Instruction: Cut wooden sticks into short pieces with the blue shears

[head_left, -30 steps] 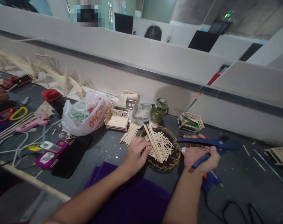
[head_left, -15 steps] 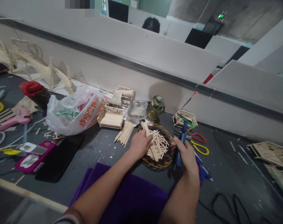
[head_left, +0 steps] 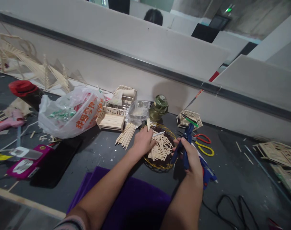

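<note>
My left hand (head_left: 143,141) is closed at the left rim of a woven basket (head_left: 157,166). Thin wooden sticks (head_left: 148,124) poke up out of its fingers. Inside the basket lies a loose heap of short cut wooden sticks (head_left: 161,147), with a white pen-like thing (head_left: 158,134) by the fingers. To the right of the basket, my right hand (head_left: 192,156) grips blue pliers (head_left: 187,138), whose handles are spread apart. The tool's jaws are hard to make out.
A bundle of longer sticks (head_left: 125,135) lies left of the basket. Behind stand a green lantern-like jar (head_left: 159,108) and a clear plastic box (head_left: 138,110). Scissors (head_left: 204,149) and a blue glue gun (head_left: 209,175) lie right. A purple cloth (head_left: 135,198) lies in front.
The pliers' handles have spread apart in my right hand. My left hand stays at the basket's left side, turned slightly. The whole view has shifted a little.
</note>
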`<state>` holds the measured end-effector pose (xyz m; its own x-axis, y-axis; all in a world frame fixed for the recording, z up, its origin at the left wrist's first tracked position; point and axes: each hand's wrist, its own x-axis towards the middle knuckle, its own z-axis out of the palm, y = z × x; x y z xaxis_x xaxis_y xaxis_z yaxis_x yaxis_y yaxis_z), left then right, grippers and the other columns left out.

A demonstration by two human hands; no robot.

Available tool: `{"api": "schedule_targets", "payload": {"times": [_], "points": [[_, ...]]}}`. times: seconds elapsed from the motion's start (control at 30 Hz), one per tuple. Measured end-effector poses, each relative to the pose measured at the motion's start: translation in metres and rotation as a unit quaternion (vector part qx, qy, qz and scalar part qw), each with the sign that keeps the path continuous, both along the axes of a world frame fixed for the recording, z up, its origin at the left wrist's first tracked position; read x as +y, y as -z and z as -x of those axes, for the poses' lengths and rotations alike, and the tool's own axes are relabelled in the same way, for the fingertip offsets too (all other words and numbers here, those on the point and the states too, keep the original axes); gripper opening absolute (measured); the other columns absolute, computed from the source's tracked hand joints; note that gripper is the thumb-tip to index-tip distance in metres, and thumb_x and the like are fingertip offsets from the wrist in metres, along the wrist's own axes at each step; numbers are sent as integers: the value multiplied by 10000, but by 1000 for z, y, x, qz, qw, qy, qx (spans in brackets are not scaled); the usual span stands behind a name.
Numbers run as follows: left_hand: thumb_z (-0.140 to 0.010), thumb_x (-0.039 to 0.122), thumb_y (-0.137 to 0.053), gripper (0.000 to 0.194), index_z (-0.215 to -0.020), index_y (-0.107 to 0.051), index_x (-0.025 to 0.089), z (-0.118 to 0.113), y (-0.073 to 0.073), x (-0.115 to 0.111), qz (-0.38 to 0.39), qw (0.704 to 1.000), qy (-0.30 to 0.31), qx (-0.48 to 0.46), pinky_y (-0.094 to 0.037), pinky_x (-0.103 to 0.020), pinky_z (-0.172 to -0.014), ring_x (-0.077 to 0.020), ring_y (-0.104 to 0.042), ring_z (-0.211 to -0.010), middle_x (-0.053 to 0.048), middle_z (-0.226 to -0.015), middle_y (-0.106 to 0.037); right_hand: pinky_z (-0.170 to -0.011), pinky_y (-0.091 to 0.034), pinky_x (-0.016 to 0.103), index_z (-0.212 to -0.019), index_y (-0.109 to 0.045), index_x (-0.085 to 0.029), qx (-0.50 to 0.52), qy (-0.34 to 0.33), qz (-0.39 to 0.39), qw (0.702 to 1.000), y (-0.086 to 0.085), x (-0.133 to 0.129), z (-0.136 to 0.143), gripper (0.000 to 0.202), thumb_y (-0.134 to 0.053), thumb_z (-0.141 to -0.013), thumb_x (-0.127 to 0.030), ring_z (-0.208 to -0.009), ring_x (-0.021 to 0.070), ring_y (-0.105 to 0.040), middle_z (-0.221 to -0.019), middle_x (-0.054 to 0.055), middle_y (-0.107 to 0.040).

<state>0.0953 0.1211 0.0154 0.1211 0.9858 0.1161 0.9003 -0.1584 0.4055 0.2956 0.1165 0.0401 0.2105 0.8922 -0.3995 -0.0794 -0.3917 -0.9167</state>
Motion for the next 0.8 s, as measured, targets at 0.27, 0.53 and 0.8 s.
{"api": "schedule_targets", "payload": {"times": [0.27, 0.53, 0.8], "points": [[-750, 50, -440, 286, -975, -510, 211, 6, 10, 12, -30, 950, -19, -309, -476, -309, -782, -174, -584, -871, -43, -985, -544, -456, -498, 264, -1020, -612, -166, 40, -10, -44, 998, -7, -2, 8, 508, -720, -664, -512, -499, 149, -611, -762, 27, -704], [-877, 177, -445, 189, -1031, -552, 194, 18, -11, 18, -54, 810, 54, -582, -479, -215, -657, -106, -595, -761, -39, -954, -582, -532, -531, 281, -1018, -594, -190, 56, -36, -52, 996, -9, -4, 10, 507, -753, -641, -488, -617, 166, -633, -761, -11, -663], [-843, 243, -529, 649, -1420, -235, 299, 26, -13, 18, 35, 736, -34, -675, -293, -181, -406, -58, -442, -498, -61, -989, -627, -647, -530, 292, -1038, -623, -190, -3, -55, -102, 993, -31, -14, 16, 477, -705, -684, -498, -742, 182, -646, -865, 26, -674]]}}
